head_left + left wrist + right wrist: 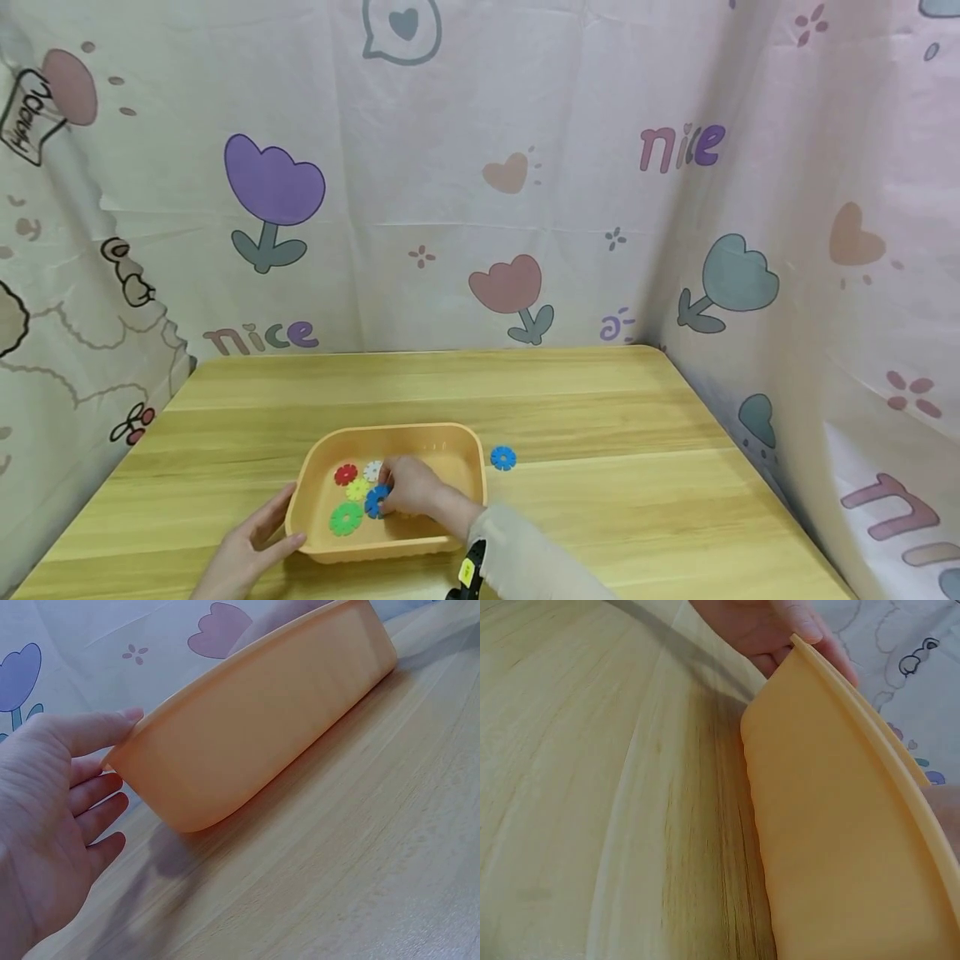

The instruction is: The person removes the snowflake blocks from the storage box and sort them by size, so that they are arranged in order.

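A yellow-orange plastic tray [390,550] with raised walls stands on the table. My left hand [243,542] holds its near left corner, thumb on the rim, as the left wrist view also shows. My right hand [416,487] reaches over the near right wall into the tray and pinches a blue notched plastic disc [376,502]. Around it inside lie a green disc [346,518], a yellow disc [357,489], a red disc [346,475] and a white disc [372,472]. The right hand partly hides the tray floor, and its fingertips are out of the right wrist view.
Another blue disc [503,457] lies on the wooden table [637,483], just right of the tray. A printed curtain [420,167] hangs behind the table and along both sides.
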Motion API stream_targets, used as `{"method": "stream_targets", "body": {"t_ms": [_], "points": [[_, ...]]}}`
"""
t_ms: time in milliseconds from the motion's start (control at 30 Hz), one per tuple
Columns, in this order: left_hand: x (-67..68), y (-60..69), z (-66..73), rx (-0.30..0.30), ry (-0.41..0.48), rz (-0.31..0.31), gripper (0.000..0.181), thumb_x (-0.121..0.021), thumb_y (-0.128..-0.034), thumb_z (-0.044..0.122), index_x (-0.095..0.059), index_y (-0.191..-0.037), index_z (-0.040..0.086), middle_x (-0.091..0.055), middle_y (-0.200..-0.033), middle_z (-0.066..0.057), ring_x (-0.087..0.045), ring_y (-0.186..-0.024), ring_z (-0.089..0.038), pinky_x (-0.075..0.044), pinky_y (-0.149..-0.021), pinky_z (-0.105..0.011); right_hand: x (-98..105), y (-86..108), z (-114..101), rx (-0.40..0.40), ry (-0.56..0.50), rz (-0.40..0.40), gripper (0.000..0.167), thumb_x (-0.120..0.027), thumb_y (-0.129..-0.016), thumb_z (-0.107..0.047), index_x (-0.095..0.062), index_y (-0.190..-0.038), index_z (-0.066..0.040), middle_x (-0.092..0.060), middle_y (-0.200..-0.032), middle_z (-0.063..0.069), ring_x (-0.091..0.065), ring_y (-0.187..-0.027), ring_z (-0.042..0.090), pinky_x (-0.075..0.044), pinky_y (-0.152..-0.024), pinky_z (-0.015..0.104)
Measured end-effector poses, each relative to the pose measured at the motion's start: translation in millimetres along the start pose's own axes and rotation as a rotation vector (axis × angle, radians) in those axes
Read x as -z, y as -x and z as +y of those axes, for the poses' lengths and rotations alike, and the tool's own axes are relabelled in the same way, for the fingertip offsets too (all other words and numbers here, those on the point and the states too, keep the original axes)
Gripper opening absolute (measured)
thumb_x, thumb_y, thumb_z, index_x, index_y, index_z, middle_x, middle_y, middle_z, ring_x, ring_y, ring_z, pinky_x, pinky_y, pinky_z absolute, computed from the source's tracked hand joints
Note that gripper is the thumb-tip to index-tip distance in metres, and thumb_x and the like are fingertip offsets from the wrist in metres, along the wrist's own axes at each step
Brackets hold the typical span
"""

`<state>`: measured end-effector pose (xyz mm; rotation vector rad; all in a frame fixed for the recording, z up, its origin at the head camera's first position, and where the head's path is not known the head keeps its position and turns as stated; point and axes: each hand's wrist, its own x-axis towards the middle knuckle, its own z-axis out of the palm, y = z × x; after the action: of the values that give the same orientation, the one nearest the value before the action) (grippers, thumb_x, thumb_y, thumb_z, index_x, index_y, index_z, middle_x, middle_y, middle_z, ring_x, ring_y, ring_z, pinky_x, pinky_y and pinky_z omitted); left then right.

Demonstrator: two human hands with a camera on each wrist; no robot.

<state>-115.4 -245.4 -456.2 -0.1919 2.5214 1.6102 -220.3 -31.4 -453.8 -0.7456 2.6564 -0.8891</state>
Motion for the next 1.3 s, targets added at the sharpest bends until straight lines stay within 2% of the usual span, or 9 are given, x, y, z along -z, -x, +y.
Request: {"method": "stream_targets", "body": {"t_ms": [133, 200, 333, 600, 733, 833, 1033, 1300], "points": [[-0.3, 0.3, -1.1, -0.009, 0.007, 0.003, 0.077, -0.063, -0.0893, 0.025, -0.018, -0.147, 0.001, -0.022, -0.145, -0.026, -0.027, -0.129, -0.046, -0.035, -0.095, -0.061, 2.5, -0.7, 1.6, 0.042, 0.040, 0.029, 0.020, -0.078, -0.073, -0.008, -0.061, -0.081, -0.011, -0.057, -0.071, -0.005, -0.047, -0.061, 0.004, -0.040, -0.056, 0.015], [-0.1, -0.3, -1.3, -0.009, 0.000, 0.001, 0.077, -0.062, -0.0896, 0.026, -0.018, -0.147, 0.000, -0.021, -0.146, -0.026, -0.026, -0.129, -0.047, -0.034, -0.095, -0.061, 4.0, -0.6, 2.7, 0.059, 0.017, 0.036, 0.017, -0.077, -0.074, -0.006, -0.061, -0.079, -0.011, -0.056, -0.069, -0.006, -0.046, -0.060, 0.004, -0.040, -0.055, 0.015], [0.2, 0.0, -1.7, -0.010, -0.008, -0.001, 0.077, -0.062, -0.0897, 0.026, -0.018, -0.147, 0.000, -0.021, -0.145, -0.027, -0.027, -0.128, -0.048, -0.035, -0.094, -0.060, 9.0, 1.5, 4.6, 0.066, -0.120, 0.027, 0.015, -0.075, -0.075, -0.002, -0.063, -0.078, -0.009, -0.054, -0.069, -0.006, -0.047, -0.061, 0.004, -0.041, -0.053, 0.017], [-0.1, 0.1, -2.9, -0.020, -0.003, 0.009, 0.077, -0.063, -0.0894, 0.026, -0.019, -0.147, 0.000, -0.023, -0.145, -0.027, -0.029, -0.128, -0.048, -0.037, -0.093, -0.061, 31.8, 6.0, 11.4, 0.001, -0.448, -0.012, 0.010, -0.070, -0.079, 0.002, -0.063, -0.084, -0.004, -0.056, -0.070, -0.001, -0.055, -0.060, 0.012, -0.051, -0.055, 0.027], [0.0, 0.5, -2.3, -0.021, -0.009, 0.015, 0.077, -0.064, -0.0885, 0.026, -0.020, -0.147, 0.000, -0.024, -0.144, -0.026, -0.029, -0.128, -0.047, -0.035, -0.094, -0.062, 50.1, 8.8, 17.6, -0.004, -0.505, -0.015, 0.009, -0.068, -0.082, -0.001, -0.063, -0.089, -0.004, -0.057, -0.072, 0.000, -0.057, -0.062, 0.015, -0.053, -0.059, 0.032], [0.1, -0.2, -1.6, -0.006, -0.017, 0.008, 0.079, -0.064, -0.0881, 0.030, -0.019, -0.147, 0.001, -0.023, -0.145, -0.026, -0.028, -0.128, -0.047, -0.035, -0.095, -0.061, 64.1, 11.2, 24.0, -0.006, -0.552, 0.004, 0.009, -0.067, -0.083, -0.001, -0.063, -0.091, -0.003, -0.056, -0.073, 0.001, -0.057, -0.065, 0.015, -0.054, -0.063, 0.031], [0.3, -1.3, -2.1, 0.030, -0.018, -0.003, 0.083, -0.064, -0.0868, 0.035, -0.019, -0.147, 0.002, -0.022, -0.146, -0.025, -0.026, -0.129, -0.046, -0.035, -0.096, -0.059, 90.5, 16.7, 46.0, 0.000, -0.685, 0.072, 0.012, -0.063, -0.084, 0.004, -0.060, -0.096, 0.006, -0.055, -0.076, 0.003, -0.057, -0.068, 0.013, -0.054, -0.065, 0.030], [0.0, -2.1, -1.9, 0.033, -0.008, 0.002, 0.083, -0.064, -0.0870, 0.035, -0.018, -0.148, 0.002, -0.022, -0.146, -0.025, -0.026, -0.129, -0.045, -0.038, -0.096, -0.055, 117.8, 34.6, 88.0, -0.064, -0.718, 0.154, 0.018, -0.062, -0.085, 0.000, -0.056, -0.101, 0.007, -0.055, -0.082, 0.005, -0.057, -0.071, 0.014, -0.054, -0.069, 0.033]]}}
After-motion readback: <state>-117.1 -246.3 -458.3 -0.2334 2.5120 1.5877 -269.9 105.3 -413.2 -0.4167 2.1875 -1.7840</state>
